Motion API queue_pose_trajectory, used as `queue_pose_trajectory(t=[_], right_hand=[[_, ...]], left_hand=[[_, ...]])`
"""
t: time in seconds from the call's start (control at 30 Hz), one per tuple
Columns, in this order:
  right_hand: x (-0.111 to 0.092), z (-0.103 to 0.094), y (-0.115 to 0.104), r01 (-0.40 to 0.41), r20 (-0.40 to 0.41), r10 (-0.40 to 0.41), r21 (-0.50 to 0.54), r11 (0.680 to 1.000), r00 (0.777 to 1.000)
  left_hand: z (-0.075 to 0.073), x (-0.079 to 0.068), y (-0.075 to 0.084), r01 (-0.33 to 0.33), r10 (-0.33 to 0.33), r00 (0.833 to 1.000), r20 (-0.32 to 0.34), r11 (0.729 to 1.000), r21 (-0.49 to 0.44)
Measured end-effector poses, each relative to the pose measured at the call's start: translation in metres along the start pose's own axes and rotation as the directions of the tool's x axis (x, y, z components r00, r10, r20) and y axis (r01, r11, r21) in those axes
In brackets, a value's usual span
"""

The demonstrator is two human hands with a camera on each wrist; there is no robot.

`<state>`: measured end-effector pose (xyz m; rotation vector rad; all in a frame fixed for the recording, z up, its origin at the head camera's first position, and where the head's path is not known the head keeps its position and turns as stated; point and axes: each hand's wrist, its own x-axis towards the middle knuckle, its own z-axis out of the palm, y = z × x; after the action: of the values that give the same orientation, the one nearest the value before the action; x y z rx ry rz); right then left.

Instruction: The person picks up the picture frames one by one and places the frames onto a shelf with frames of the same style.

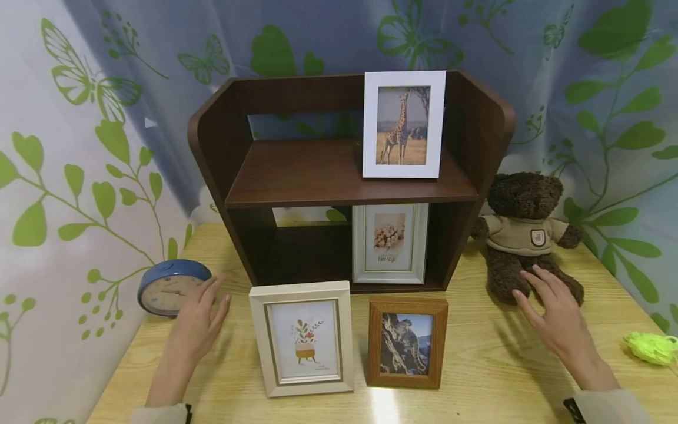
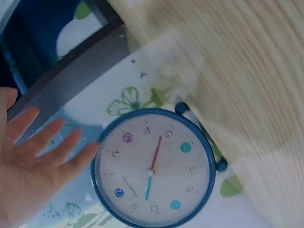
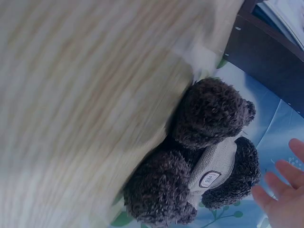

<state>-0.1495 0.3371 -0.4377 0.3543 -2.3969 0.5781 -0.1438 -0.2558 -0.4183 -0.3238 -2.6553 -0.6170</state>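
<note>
Blue clock (image 1: 168,292) sits on the worktop (image 1: 477,359) left of the shelf (image 1: 307,168), left hand (image 1: 197,320) extended just beside it, fingers spread; brown bear (image 1: 511,238) sits right of the shelf, right hand (image 1: 558,315) extended near its legs, fingers spread too, both hands angled inward

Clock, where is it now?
Head view: the clock is on the left side of the table, beside the left hand, left of the shelf.
</note>
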Motion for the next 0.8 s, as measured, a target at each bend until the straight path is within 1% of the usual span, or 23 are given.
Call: queue_pose_trajectory(t=[0.07, 0.13, 0.17, 0.3, 0.37, 0.47, 0.6, 0.67, 0.8], right_hand=[[0.002, 0.001, -0.003, -0.014, -0.007, 0.014, 0.039, 0.999, 1.000], [0.004, 0.002, -0.006, -0.036, -0.008, 0.037, 0.068, 0.997, 0.999], [0.004, 0.003, -0.007, -0.046, -0.009, 0.047, 0.076, 0.996, 0.999], [0.008, 0.006, -0.010, -0.081, -0.006, 0.082, 0.091, 0.993, 0.997], [0.009, 0.008, -0.012, -0.089, -0.009, 0.090, 0.088, 0.992, 0.996], [0.012, 0.011, -0.014, -0.080, -0.020, 0.082, 0.084, 0.993, 0.996], [0.017, 0.016, -0.019, -0.045, -0.027, 0.048, 0.082, 0.996, 0.999], [0.021, 0.019, -0.022, -0.030, -0.022, 0.033, 0.089, 0.996, 0.999], [0.028, 0.025, -0.028, -0.009, -0.016, 0.011, 0.108, 0.994, 1.000]], left_hand=[[-0.003, 0.000, 0.005, 0.066, -0.059, 0.994, 0.094, 0.995, -0.078], [-0.005, -0.001, 0.010, 0.116, -0.096, 0.984, 0.151, 0.985, -0.130], [-0.006, -0.002, 0.012, 0.128, -0.103, 0.981, 0.163, 0.979, -0.155], [-0.006, -0.007, 0.019, 0.121, -0.093, 0.986, 0.139, 0.970, -0.211], [-0.005, -0.010, 0.021, 0.121, -0.088, 0.987, 0.137, 0.961, -0.250], [-0.005, -0.015, 0.024, 0.126, -0.088, 0.986, 0.139, 0.947, -0.295], [-0.005, -0.021, 0.031, 0.140, -0.091, 0.984, 0.154, 0.928, -0.345], [-0.004, -0.024, 0.035, 0.153, -0.093, 0.981, 0.169, 0.908, -0.390], [-0.001, -0.028, 0.041, 0.184, -0.087, 0.972, 0.219, 0.860, -0.476]])
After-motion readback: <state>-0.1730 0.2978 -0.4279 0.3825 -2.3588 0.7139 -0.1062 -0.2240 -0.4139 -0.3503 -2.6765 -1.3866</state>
